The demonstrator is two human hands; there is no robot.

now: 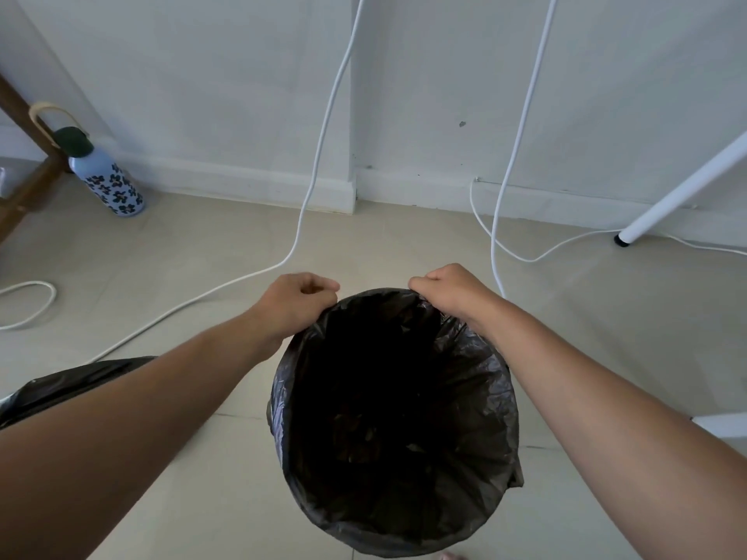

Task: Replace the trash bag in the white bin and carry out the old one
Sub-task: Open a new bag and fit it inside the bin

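Observation:
A black trash bag [477, 402] lines a round bin that stands on the tiled floor in front of me; the bag is folded over the rim and hides the bin itself. My left hand [297, 305] pinches the bag's edge at the far left of the rim. At the far right of the rim, my right hand [448, 291] grips the bag's edge with closed fingers. Another black trash bag [60, 388] lies on the floor at the lower left, partly hidden by my left forearm.
White cables [319, 163] hang down the wall and run across the floor. A flowered water bottle [109, 181] stands by the baseboard at the left beside a wooden frame [24, 196]. A white table leg [683, 192] slants down at the right.

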